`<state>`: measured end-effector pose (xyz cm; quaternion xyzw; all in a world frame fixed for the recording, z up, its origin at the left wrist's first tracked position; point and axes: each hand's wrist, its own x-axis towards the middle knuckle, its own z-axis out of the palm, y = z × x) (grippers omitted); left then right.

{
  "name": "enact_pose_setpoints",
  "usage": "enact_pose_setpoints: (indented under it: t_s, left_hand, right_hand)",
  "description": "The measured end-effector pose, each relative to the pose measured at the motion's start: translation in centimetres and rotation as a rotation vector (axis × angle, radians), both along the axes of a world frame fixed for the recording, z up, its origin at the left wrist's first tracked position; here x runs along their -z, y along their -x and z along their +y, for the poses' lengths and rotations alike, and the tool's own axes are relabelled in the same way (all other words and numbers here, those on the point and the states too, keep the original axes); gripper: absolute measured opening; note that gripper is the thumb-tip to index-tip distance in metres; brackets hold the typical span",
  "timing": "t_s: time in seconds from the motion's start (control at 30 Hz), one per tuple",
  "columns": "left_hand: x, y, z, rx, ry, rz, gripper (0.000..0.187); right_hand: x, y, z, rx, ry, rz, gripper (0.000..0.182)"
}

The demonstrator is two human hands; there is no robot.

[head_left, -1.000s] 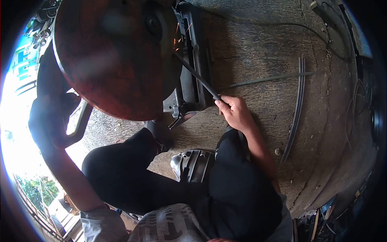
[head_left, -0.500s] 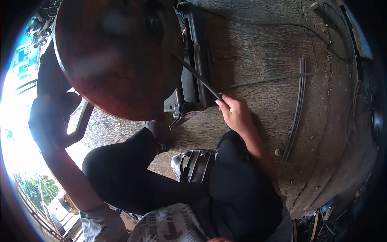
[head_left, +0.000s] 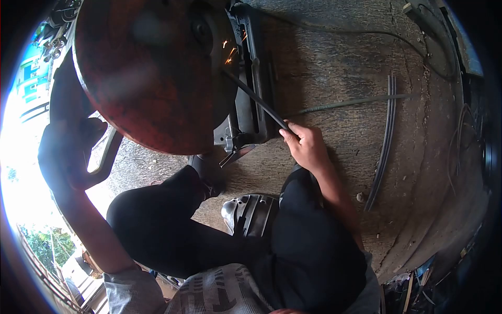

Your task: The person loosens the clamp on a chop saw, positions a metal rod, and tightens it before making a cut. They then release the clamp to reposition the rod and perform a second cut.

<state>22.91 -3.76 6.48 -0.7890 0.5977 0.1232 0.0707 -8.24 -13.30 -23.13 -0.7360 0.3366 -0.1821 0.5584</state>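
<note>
A cut-off saw with a round, worn red guard (head_left: 151,78) fills the upper left of the head view. My left hand (head_left: 68,152), in shadow against bright light, is wrapped round the saw's handle (head_left: 109,157). My right hand (head_left: 306,144) pinches the near end of a thin dark metal rod (head_left: 259,100). The rod slants up and left, its far end passing behind the edge of the guard. Orange sparks (head_left: 230,55) show there, above the saw's metal base (head_left: 253,123). The cutting point itself is hidden by the guard.
Several thin dark rods (head_left: 388,141) lie side by side on the rough floor (head_left: 340,63) at right. A cable (head_left: 361,32) and a greenish rod or hose (head_left: 350,103) cross the floor. Between my bent legs sits a ribbed metal piece (head_left: 256,214).
Sparks have grown from one small streak to several. The red guard has shifted slightly right and up. My right hand and the rod stay nearly still.
</note>
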Motion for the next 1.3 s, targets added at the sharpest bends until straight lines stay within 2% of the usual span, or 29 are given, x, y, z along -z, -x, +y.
enact_pose_setpoints:
  t_s: [0.1,0.33,0.5,0.63,0.8,0.9,1.03,1.1,1.3]
  left_hand:
    - [0.1,0.0,0.1,-0.015,0.011,0.015,0.029]
    - [0.1,0.0,0.2,-0.055,0.038,0.043,0.029]
    - [0.3,-0.1,0.2,-0.085,0.056,0.066,0.03]
    - [0.4,-0.1,0.3,-0.106,0.07,0.084,0.03]
    - [0.5,-0.1,0.3,-0.133,0.09,0.106,0.03]
    - [0.5,-0.1,0.4,-0.152,0.102,0.117,0.03]
    - [0.6,-0.2,0.5,-0.175,0.114,0.134,0.03]
    - [0.6,-0.2,0.6,-0.186,0.121,0.144,0.03]
    - [0.7,-0.2,0.7,-0.22,0.144,0.17,0.031]
  right_hand:
    - [0.0,0.0,0.0,0.032,0.115,-0.016,0.021]
    - [0.4,-0.1,0.1,0.057,0.166,-0.006,0.02]
    - [-1.0,-0.2,-0.4,-0.091,-0.197,0.112,0.021]
    - [-0.6,-0.1,-0.4,-0.112,-0.26,0.08,0.024]
    - [-0.1,0.1,-0.3,-0.106,-0.417,-0.112,0.025]
    - [-0.1,0.2,-0.5,-0.087,-0.501,-0.034,0.026]
    - [0.4,0.0,-0.3,-0.043,-0.48,-0.066,0.026]
    - [0.7,0.2,-0.2,-0.018,-0.264,-0.044,0.026]
    - [1.1,0.2,0.1,0.039,-0.117,-0.022,0.027]
